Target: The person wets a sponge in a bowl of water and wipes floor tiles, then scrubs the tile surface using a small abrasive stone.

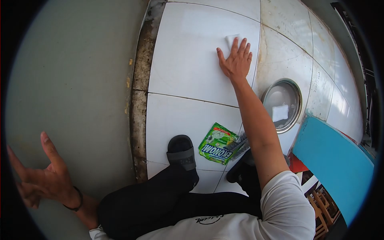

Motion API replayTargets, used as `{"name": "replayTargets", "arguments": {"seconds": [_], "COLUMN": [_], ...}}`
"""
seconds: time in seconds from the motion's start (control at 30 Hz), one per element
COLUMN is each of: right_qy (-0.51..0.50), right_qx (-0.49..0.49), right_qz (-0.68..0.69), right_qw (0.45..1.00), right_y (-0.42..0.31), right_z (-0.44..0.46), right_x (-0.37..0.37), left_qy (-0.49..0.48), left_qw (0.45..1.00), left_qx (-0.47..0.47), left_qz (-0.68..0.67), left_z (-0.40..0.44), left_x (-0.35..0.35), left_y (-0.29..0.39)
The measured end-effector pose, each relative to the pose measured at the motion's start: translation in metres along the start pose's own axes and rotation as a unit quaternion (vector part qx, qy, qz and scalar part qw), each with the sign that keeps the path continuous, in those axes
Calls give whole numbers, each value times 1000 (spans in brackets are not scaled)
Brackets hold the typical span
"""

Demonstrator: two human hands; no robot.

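My right hand (pixel 236 61) lies flat on a white floor tile, its fingers spread over a small white cloth or sponge (pixel 231 40) that shows past the fingertips. At the lower left, my left hand (pixel 46 178) is raised in front of the grey wall with its fingers apart and nothing in them. Right of my right forearm stands a round metal basin (pixel 298 90) holding cloudy liquid and a white piece of sponge or cloth (pixel 280 113). A green packet (pixel 218 144) lies on the tiles between my feet and that forearm.
The grey wall (pixel 72 80) fills the left, with a rough, stained edge strip (pixel 140 76) at its foot. My sandalled foot (pixel 181 152) rests on the tiles. A blue panel (pixel 332 160) and wooden furniture (pixel 325 206) stand at the lower right. Brownish stains mark the right-hand tiles.
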State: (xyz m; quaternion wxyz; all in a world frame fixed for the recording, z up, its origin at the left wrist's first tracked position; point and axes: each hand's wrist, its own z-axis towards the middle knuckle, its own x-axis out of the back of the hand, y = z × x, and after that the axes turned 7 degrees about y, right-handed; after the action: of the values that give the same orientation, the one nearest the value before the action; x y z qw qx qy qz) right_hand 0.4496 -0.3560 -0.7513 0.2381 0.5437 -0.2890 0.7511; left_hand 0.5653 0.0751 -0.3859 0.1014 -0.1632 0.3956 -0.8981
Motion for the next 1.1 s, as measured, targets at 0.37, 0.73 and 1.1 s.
{"name": "replayTargets", "arguments": {"seconds": [0.37,0.73,1.1], "right_qy": [-16,-164,-156], "right_qx": [-177,175,172], "right_qz": [-7,127,172], "right_qw": [984,962,957], "right_y": [-32,-195,-77], "right_z": [-81,-90,-159], "right_x": [9,2,50], "left_qy": [43,20,102], "left_qw": [975,997,977], "left_qx": [-17,-26,-36], "left_qz": [-216,-73,-184], "left_z": [14,7,15], "left_x": [-1,-4,-7], "left_y": [4,3,7]}}
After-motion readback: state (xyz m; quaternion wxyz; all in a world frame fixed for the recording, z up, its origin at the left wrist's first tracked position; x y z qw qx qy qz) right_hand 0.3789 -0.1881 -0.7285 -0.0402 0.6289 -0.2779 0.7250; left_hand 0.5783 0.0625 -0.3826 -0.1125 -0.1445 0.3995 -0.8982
